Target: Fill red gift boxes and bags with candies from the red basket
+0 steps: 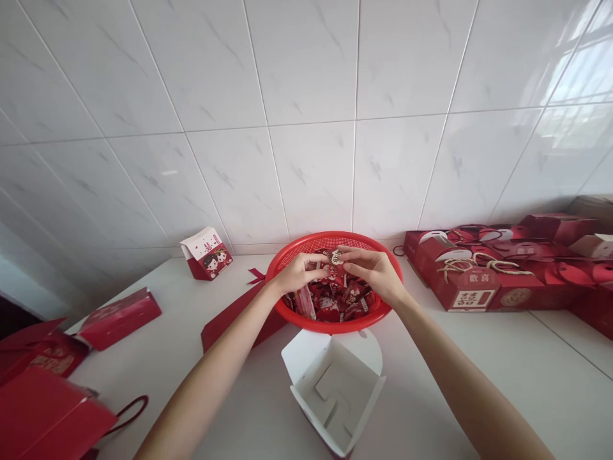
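Note:
A red plastic basket (335, 327) full of red-wrapped sweets (349, 297) stands near the wall. Over it, my left hand (304, 271) has its fingers closed on a small wrapped sweet (335, 257) with a pale patch. My right hand (371, 265) pinches the same sweet from the other side, so the two hands nearly meet. In front of the basket, an open box (335, 390) with a white inside sits with its flaps spread; nothing lies in it.
Closed red gift boxes (472, 291) with rope handles crowd the right. A small box with cartoon figures (207, 254) stands at the back left. More red boxes (119, 317) lie at left, and a flat red piece (239, 316) sits beside the basket. A tiled wall closes the back.

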Motion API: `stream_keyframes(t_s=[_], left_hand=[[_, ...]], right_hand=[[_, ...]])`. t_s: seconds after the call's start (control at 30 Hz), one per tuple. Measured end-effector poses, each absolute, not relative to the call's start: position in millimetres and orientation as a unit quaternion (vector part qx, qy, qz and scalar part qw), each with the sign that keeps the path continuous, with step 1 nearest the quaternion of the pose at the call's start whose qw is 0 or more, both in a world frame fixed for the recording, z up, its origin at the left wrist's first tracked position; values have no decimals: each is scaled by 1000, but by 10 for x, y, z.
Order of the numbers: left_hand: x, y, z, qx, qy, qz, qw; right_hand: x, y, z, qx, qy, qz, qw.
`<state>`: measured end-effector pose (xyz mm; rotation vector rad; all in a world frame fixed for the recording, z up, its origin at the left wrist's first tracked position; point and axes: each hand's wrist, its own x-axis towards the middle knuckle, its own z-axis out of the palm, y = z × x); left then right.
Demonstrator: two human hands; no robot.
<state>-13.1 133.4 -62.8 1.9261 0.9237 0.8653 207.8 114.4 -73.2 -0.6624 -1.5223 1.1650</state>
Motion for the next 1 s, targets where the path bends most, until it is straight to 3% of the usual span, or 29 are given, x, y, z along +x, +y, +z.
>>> stream_keyframes(t_s=[0.2, 0.47, 0.63, 0.8, 0.87, 1.0], left_hand=[[-123, 1306, -585, 749, 374, 346, 424], [-94, 1276, -568, 789, 385, 322, 354], [-79, 1285, -628, 787, 351, 332, 383], [-115, 1360, -685, 765, 385, 353, 378], [-122, 1370, -679, 791, 404, 290, 355], [-88, 1306, -649, 856, 431, 23, 284]], right_hand=[[2039, 1145, -751, -274, -659, 449, 538], [2019, 1144, -770, -281, -690, 451, 492], [2021, 1187, -782, -325, -731, 398, 449], [2042, 1221, -810, -340, -678, 421, 497], [2056, 1207, -799, -367, -631, 443, 521], [2076, 1172, -754, -397, -550, 507, 531]])
